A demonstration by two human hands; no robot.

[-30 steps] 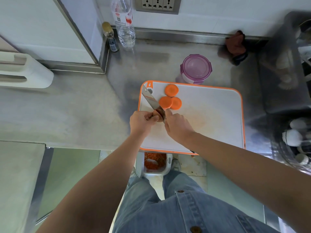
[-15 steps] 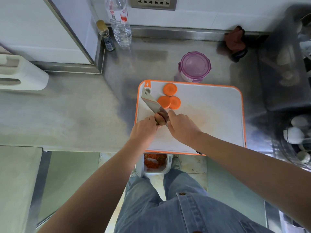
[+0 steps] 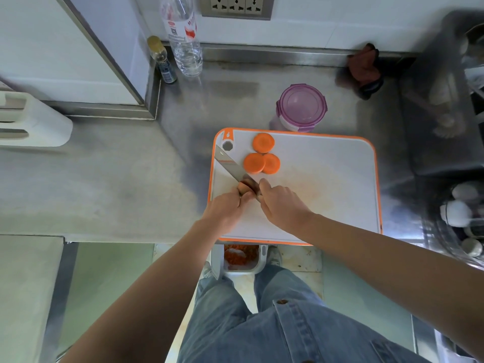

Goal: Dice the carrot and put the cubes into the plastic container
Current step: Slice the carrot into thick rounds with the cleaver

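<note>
Carrot stub on the left part of cutting board, at the board's 9 o'clock. Left hand holds it, fingers curled round it. Right hand grips the knife by the handle. Blade lies across the stub, tip toward 10 o'clock. 3 carrot slices lie flat at the stub's 12 o'clock, 2 overlapping. Plastic container, purple lid on, stands on the surface just beside the board's far edge, at 1 o'clock. Bin with orange scraps on the floor at 6 o'clock.
</note>
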